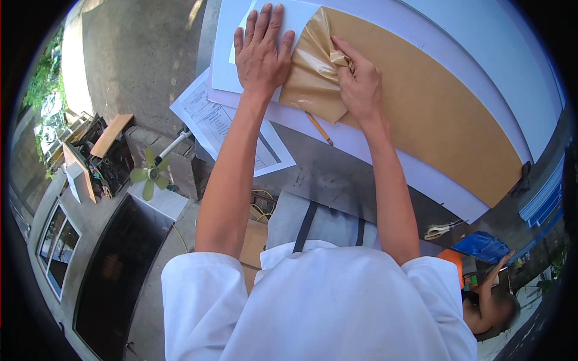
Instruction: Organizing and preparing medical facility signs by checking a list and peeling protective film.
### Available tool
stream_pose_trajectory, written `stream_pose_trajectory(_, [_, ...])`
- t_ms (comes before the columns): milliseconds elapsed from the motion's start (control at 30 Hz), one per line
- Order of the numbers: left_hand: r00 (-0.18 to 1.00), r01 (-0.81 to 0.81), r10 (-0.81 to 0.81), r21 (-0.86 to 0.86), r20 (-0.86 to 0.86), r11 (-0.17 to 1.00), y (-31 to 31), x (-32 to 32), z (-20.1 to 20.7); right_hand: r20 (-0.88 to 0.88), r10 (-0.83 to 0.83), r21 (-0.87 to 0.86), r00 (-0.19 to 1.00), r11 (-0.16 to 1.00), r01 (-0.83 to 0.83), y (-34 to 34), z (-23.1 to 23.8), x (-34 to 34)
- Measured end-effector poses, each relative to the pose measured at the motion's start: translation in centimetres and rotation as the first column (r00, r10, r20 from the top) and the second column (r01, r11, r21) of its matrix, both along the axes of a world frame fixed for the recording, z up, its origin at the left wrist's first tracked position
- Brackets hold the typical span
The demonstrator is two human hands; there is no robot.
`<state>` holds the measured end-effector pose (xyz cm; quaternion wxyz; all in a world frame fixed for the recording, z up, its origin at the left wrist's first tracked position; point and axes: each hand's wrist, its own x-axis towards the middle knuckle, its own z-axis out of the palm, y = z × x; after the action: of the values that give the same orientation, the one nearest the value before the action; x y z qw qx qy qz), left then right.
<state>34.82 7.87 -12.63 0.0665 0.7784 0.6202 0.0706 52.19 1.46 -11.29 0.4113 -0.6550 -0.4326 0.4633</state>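
Observation:
My left hand [263, 53] lies flat, fingers slightly spread, on a bare white panel [226, 51] at the top of the table. Glossy brown film [313, 84] is bunched up in my right hand [361, 84], its edge gathered between thumb and fingers. Creases run through the film between my hands. To the right, brown covering [433, 102] lies smooth over a long, curved-edged area. Just below the lifted film a yellow pencil [319, 129] rests near the panel's front edge.
Printed papers [211, 123] stick out under the panel at left. Scissors with pale handles [436, 231] lie on the dark table [337, 159] at right. A green-bladed fan [150, 174] stands at left; another person [487, 304] holds something blue at lower right.

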Motion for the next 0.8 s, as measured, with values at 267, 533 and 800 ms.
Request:
stream_pose_trajectory(267, [0.999,0.031,-0.031,0.017,0.04,0.999,-0.3,-0.2,-1.1,-0.113,0.139,-0.046,0.984,0.988,-0.145,-0.7,0.8,2.8])
stream_pose_trajectory(533, [0.999,0.031,-0.032,0.015,0.01,0.999,-0.1,-0.2,-1.0,-0.207,0.317,-0.162,0.926,0.922,-0.352,-2.9,1.9,10.5])
stream_pose_trajectory(800, [1.0,0.027,-0.027,0.017,-0.004,1.0,0.0,0.1,-1.0,-0.162,0.348,-0.22,0.923,0.899,-0.378,-7.7,4.1,19.9])
